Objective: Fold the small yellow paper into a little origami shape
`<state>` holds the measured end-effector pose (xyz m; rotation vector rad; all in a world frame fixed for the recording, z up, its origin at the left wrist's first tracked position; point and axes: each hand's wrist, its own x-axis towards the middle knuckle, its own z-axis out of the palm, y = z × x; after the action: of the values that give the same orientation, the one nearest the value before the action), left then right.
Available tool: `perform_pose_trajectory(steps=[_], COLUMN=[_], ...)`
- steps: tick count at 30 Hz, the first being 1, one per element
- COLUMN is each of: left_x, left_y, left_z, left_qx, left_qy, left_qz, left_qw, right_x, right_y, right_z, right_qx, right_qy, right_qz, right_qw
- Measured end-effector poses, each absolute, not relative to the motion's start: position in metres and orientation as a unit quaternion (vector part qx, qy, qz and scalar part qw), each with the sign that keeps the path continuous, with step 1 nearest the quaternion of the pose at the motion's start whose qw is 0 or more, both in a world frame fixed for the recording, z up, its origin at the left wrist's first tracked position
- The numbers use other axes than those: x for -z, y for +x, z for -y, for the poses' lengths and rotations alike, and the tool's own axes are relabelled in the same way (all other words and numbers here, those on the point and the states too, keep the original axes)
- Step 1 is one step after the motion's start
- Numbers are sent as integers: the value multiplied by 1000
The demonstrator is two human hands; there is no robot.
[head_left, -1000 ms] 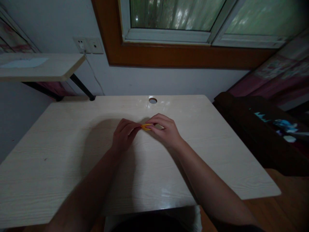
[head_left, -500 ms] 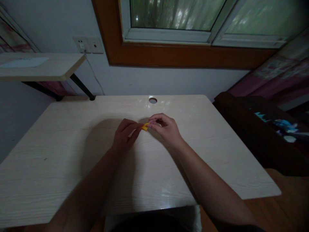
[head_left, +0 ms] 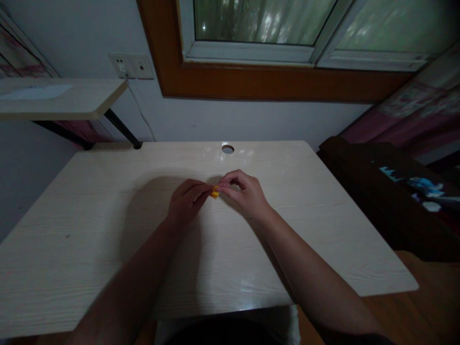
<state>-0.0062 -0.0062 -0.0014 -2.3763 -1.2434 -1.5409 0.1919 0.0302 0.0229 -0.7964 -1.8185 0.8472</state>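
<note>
A small yellow piece (head_left: 214,194), perhaps folded paper, is pinched between my two hands above the middle of the desk (head_left: 108,268). My left hand (head_left: 187,199) grips its left side with thumb and fingers pressed together. From the other side my right hand (head_left: 245,190) pinches its upper right part between thumb and fingertips. The fingers cover much of the piece, so its full shape is hidden. Both hands nearly touch each other at the fingertips.
Past the hands is a round cable hole (head_left: 227,149) in the desk. A raised shelf (head_left: 93,103) on black legs stands at the back left, with a sheet of paper (head_left: 39,92) on it. A dark piece of furniture (head_left: 388,206) lies beyond the right edge.
My right fingertips have shifted slightly left and down, closer to the left fingers. Less of the yellow piece shows, and it now hangs a little lower.
</note>
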Motion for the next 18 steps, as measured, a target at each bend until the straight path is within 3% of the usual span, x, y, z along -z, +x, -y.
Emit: perform_pose_trajectory(steps=[18], left_x=[0], left_y=[-4], left_z=[5], left_qx=[493], left_qy=[-776], left_qz=[394], left_qw=[13], right_x=[-27], right_y=[195], right_z=[-30], right_qx=[-269], right_qy=[-318], right_qz=[788], right_qw=[453])
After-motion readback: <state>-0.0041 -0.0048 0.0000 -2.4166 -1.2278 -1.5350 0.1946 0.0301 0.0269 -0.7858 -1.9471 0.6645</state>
